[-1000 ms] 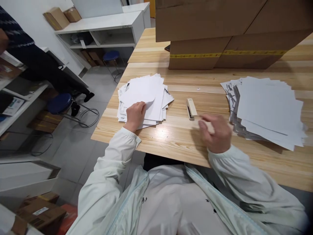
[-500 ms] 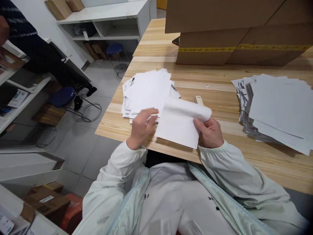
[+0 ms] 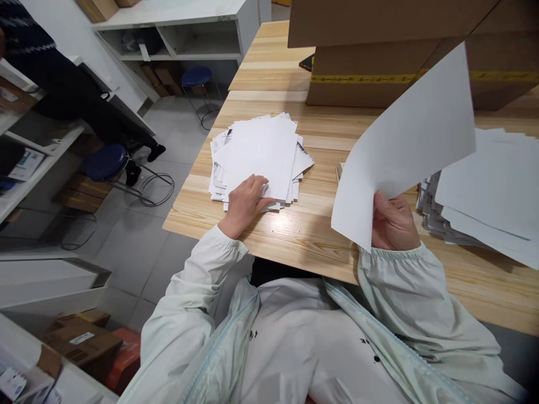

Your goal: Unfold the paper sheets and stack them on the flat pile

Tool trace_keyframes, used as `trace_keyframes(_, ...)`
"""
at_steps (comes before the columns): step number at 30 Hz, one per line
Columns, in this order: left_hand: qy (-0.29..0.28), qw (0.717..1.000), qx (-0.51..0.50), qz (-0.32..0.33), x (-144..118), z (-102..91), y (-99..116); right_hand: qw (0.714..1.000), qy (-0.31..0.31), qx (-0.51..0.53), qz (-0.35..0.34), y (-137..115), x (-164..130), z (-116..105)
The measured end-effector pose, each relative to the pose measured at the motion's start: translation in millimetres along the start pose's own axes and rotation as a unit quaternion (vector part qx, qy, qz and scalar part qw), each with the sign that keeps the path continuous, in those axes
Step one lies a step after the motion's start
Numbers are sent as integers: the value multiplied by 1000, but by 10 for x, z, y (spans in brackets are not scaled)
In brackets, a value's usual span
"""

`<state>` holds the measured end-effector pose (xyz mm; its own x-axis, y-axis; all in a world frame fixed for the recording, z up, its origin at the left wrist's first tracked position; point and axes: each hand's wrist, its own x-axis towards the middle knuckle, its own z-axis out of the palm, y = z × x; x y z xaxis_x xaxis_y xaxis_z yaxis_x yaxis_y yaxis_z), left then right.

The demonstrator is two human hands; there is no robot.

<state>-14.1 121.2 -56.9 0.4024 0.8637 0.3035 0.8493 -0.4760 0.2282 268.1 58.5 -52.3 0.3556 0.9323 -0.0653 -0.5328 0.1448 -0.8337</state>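
Note:
My right hand (image 3: 393, 221) grips a white sheet of paper (image 3: 416, 123) by its lower edge, thumb in front. The sheet stands up off the table and bends toward the left. My left hand (image 3: 247, 203) lies on the near edge of a loose stack of papers (image 3: 263, 146), fingers stretched out and thumb apart. That stack shows a blank white top and some printed sheets at its sides. On the right sits a second stack of papers (image 3: 492, 191), fanned unevenly and partly covered by the raised sheet. A small pale object (image 3: 339, 171) is mostly hidden behind the sheet.
Large cardboard boxes (image 3: 357, 81) stand at the back of the wooden table (image 3: 311, 235), with a dark phone-like object (image 3: 307, 62) beside them. Left of the table are blue stools (image 3: 106, 164), white shelves (image 3: 202, 25) and a person in dark trousers (image 3: 80, 90).
My right hand has moved right and lifted the sheet, which has swung upright from over the table edge. My left hand has come down onto the left stack.

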Motion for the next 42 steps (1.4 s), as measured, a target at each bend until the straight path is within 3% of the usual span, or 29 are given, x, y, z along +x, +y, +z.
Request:
trace_keyframes(19, 29, 996, -82, -21, 20, -12, -133, 1000, -4, 4, 12, -7, -21, -4)
trace_keyframes(42, 48, 998, -45, 24, 19, 38, -223, 999, -3, 26, 45, -55, -59, 51)
